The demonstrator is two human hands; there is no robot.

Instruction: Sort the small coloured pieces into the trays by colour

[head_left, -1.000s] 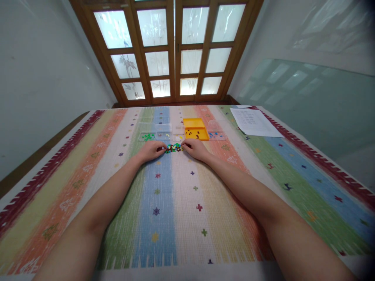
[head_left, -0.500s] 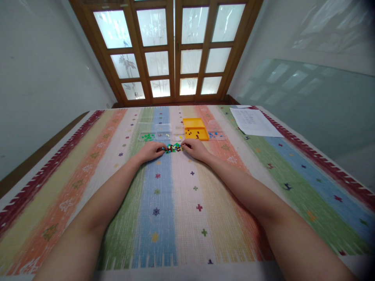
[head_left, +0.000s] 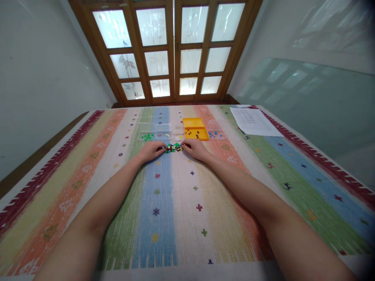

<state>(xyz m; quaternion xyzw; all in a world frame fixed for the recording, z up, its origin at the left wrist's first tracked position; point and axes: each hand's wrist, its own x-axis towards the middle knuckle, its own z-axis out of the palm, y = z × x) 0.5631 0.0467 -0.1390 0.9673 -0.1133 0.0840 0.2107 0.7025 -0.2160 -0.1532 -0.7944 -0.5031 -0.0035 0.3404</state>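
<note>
A small heap of mixed pieces (head_left: 174, 148), green, yellow, blue, brown and white, lies on the striped tablecloth between my two hands. My left hand (head_left: 152, 151) rests at the heap's left edge, thumb and fingertips drawn together. On the opposite edge is my right hand (head_left: 197, 149), its thumb and fingers also pinched at the pieces. Whatever either set of fingertips holds is too small to make out. Just behind the heap stands an open yellow box (head_left: 208, 135) with dark brown pieces inside.
Clear boxes flank the yellow one: one with green pieces (head_left: 147, 137), one with a few pale pieces (head_left: 167, 135), one with yellow bits (head_left: 180, 137), and one with blue pieces (head_left: 215, 134) on the right. A printed paper sheet (head_left: 254, 121) lies farther right on the tablecloth (head_left: 184, 218).
Both hands stay at the heap's edges. My left fingertips have shifted very slightly; the boxes and paper are unmoved.
</note>
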